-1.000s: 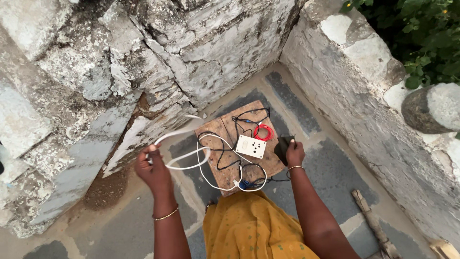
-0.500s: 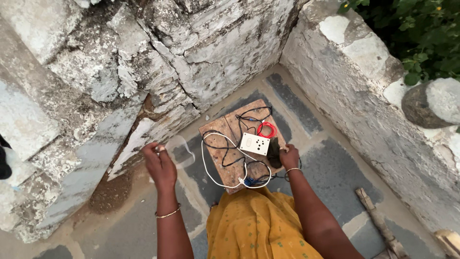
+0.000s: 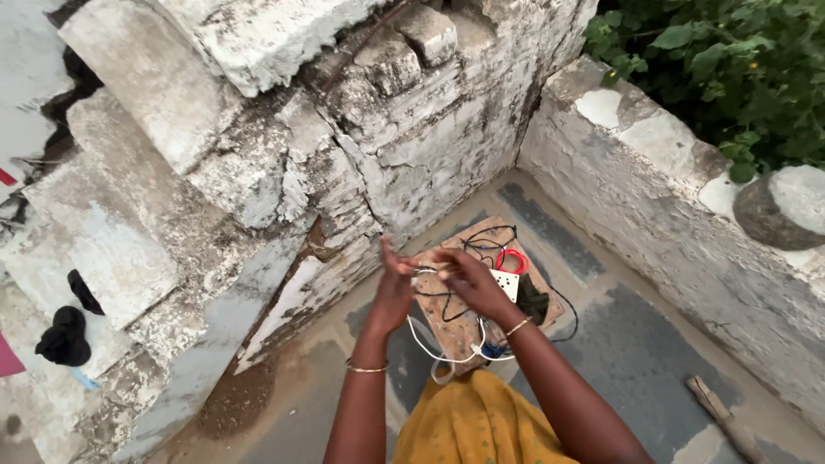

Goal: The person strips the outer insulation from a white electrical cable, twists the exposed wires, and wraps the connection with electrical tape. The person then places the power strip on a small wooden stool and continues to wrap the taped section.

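You are bringing your left hand (image 3: pixel 394 296) and right hand (image 3: pixel 464 277) together, apparently pinching the white cable (image 3: pixel 423 342) taut, twelve o'clock above the wooden board (image 3: pixel 455 320).

Person's own body, head view. Left hand (image 3: pixel 394 292) and right hand (image 3: pixel 468 279): bare, no gloves or rings visible. Both forearms bare, without sleeves. Below the left hand, a thin gold bangle (image 3: pixel 367 369) circles the wrist; below the right hand, a second thin gold bangle (image 3: pixel 517 326). Beneath the forearms, a mustard-yellow garment (image 3: pixel 477 425) with a fine dotted pattern.
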